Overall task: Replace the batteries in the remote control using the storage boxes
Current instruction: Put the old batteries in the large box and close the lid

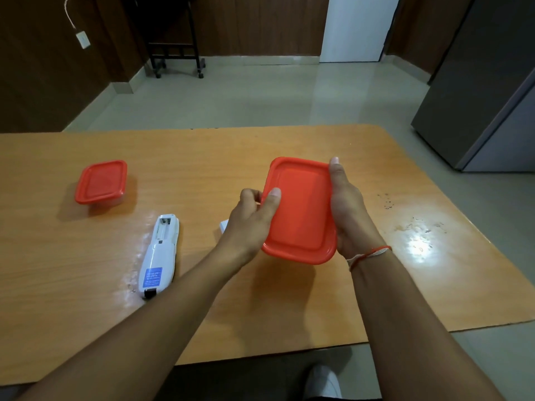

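Observation:
I hold a storage box with a red lid (301,209) above the middle of the wooden table (202,157). My left hand (252,218) grips its left edge with the thumb on the lid, and my right hand (347,209) clasps its right side. A white remote control (159,256) lies face down to the left, its battery compartment open and uncovered. A small white piece, possibly the battery cover (223,226), peeks out behind my left hand. A second red-lidded box (101,182) stands shut at the far left.
The table's front edge runs close to me and its right edge slants away. Beyond it are a tiled floor, a grey refrigerator (477,91) at the right, a black wheeled stand (173,53) at the back and a white door (356,27).

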